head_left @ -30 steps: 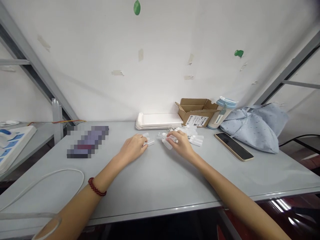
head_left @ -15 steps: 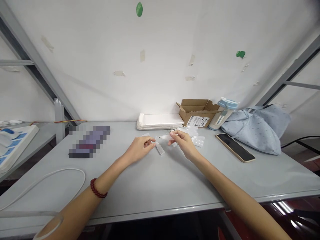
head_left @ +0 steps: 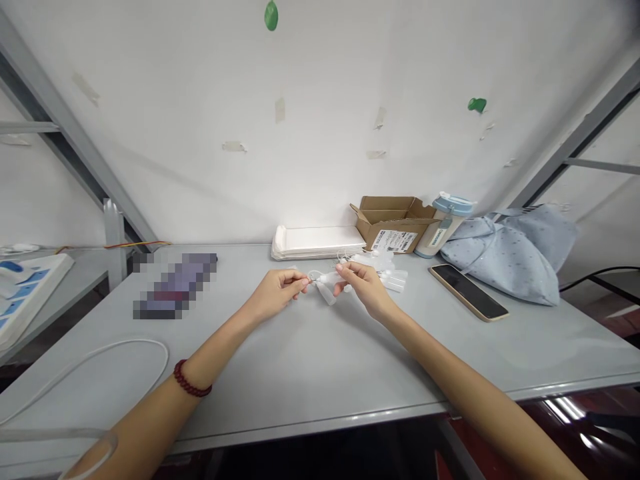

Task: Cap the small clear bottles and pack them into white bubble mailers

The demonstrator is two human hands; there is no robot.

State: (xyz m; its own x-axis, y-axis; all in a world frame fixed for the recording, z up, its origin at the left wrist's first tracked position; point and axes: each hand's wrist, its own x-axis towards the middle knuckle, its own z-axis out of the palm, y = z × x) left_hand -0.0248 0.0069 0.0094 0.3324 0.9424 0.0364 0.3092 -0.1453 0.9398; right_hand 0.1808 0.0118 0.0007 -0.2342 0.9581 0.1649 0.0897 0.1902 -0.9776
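Both my hands are raised a little above the grey table (head_left: 310, 360), close together near its middle. My left hand (head_left: 276, 294) has its fingers pinched on the end of a small clear plastic tube (head_left: 326, 288). My right hand (head_left: 362, 285) pinches the same piece from the other side. Just behind my right hand lies a heap of several more clear tubes (head_left: 389, 272). A red bead bracelet (head_left: 191, 379) is on my left wrist.
A stack of white trays (head_left: 318, 241), an open cardboard box (head_left: 395, 221) and a blue-lidded bottle (head_left: 444, 226) stand by the wall. A phone (head_left: 468, 291) and a blue cloth bag (head_left: 515, 253) lie at the right. A white cable (head_left: 90, 363) loops at the left.
My hands lifted off the table and came together, both now pinching one clear tube between them; a second earlier each rested apart on the tubes.
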